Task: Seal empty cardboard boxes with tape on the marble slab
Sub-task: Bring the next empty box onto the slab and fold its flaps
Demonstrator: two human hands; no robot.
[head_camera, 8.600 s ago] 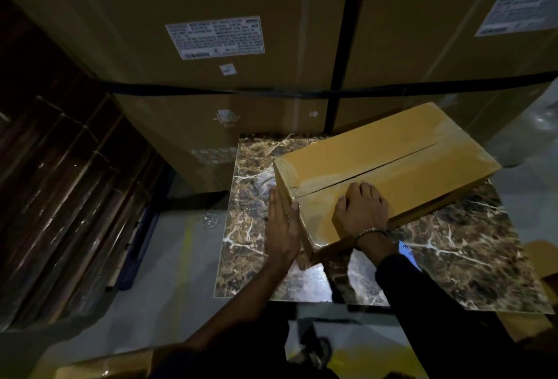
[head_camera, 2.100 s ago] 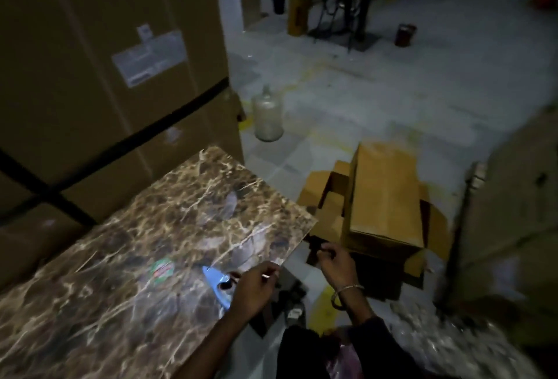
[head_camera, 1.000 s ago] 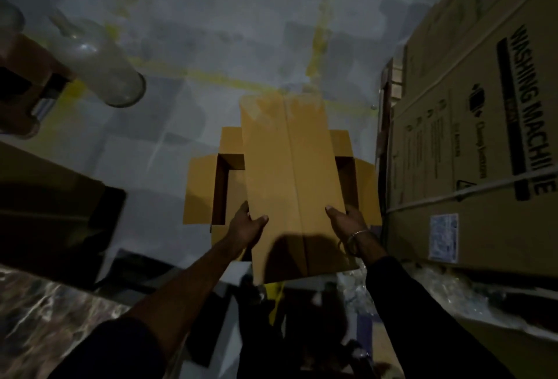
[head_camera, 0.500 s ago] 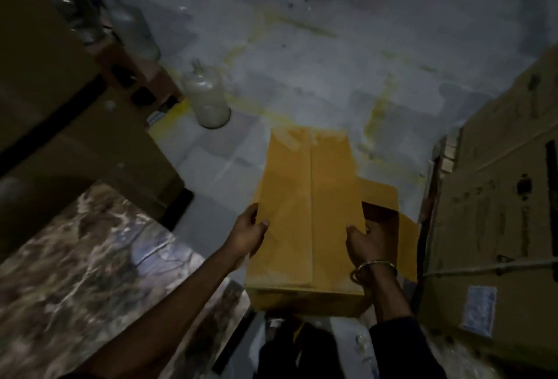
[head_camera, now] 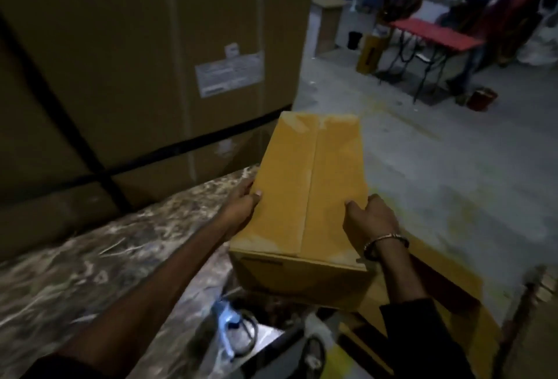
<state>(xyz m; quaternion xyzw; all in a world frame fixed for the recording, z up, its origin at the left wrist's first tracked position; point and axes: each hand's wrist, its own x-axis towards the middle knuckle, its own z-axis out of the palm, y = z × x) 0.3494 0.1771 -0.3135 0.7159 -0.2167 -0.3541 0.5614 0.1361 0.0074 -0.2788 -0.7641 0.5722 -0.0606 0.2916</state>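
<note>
Far left, the big brown strapped carton (head_camera: 145, 55) carries a white printed label (head_camera: 228, 73), text too blurred to read; a black strap crosses below it. In front lies the brown veined marble slab (head_camera: 90, 258), w/ a blue-handled tape dispenser (head_camera: 232, 322) near its right end, prob. resting on the slab edge.

The left hand (head_camera: 241, 206) grips the left side of the yellow-tan rectangular cardboard box (head_camera: 308, 191), thumb on top, fingers curled under the edge. The box is held in the air, over the slab's right end and just beyond, top flaps shut, centre seam running away from the person. The right hand (head_camera: 373, 221), w/ a metal bangle at the wrist, grips the right side the same way.

Judgement: empty, so light; walls stiff-ish but will dent if squeezed, and the smooth face could slip. Best held at opposite side edges, as now. No brand readable on the box; a faint dark mark on its near face can't be made out.
</note>
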